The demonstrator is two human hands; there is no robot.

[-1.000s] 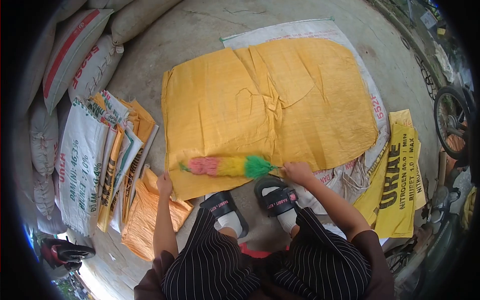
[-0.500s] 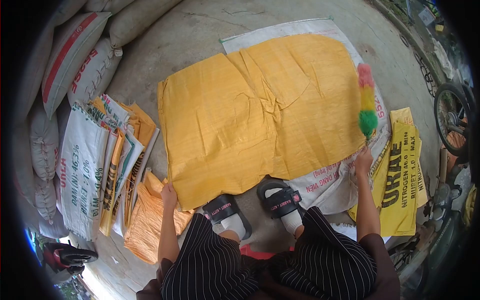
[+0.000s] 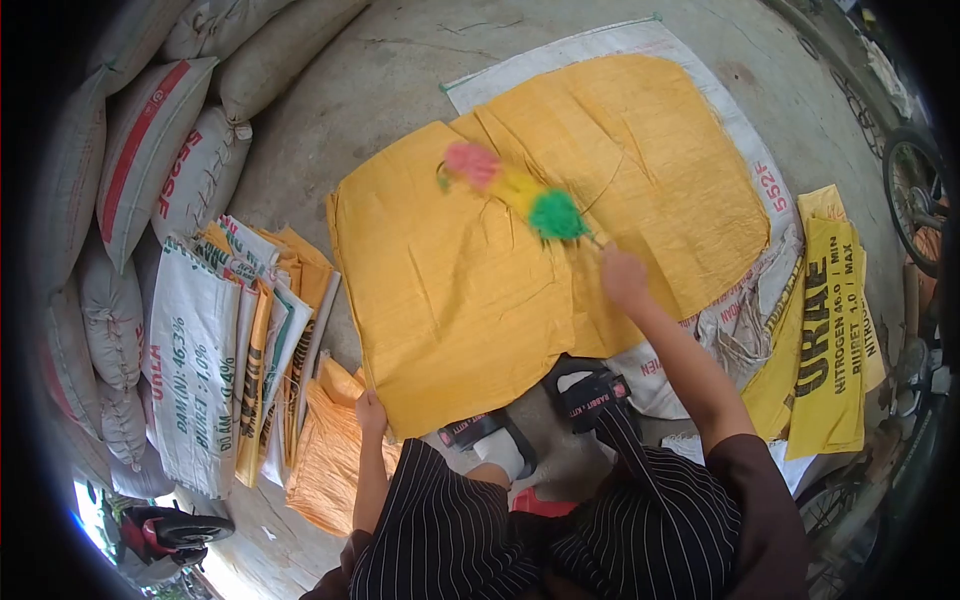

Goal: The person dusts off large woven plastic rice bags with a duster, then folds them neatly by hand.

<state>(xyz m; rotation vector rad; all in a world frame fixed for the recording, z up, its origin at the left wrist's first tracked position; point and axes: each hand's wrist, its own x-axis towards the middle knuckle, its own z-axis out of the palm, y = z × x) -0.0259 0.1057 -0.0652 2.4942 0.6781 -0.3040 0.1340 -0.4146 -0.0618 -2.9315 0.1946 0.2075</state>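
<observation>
A yellow woven sack is spread flat in front of my feet, creased down its middle. My left hand pinches its near left corner. My right hand is wrapped around the thin handle of a fluffy duster, banded pink, yellow and green. The duster lies slantwise over the middle of the sack, its pink tip toward the far left and slightly blurred. Beneath the yellow sack, a white printed sack shows along the far and right edges.
Folded printed sacks stand at the left, beside a crumpled orange sack. Filled sacks are piled behind them. Yellow printed sacks lie at the right, near a bicycle wheel. My sandaled feet are at the sack's near edge.
My right hand has swung the duster left from the sack's right edge to over its middle. My left hand keeps hold of the corner. The whole view has shifted slightly.
</observation>
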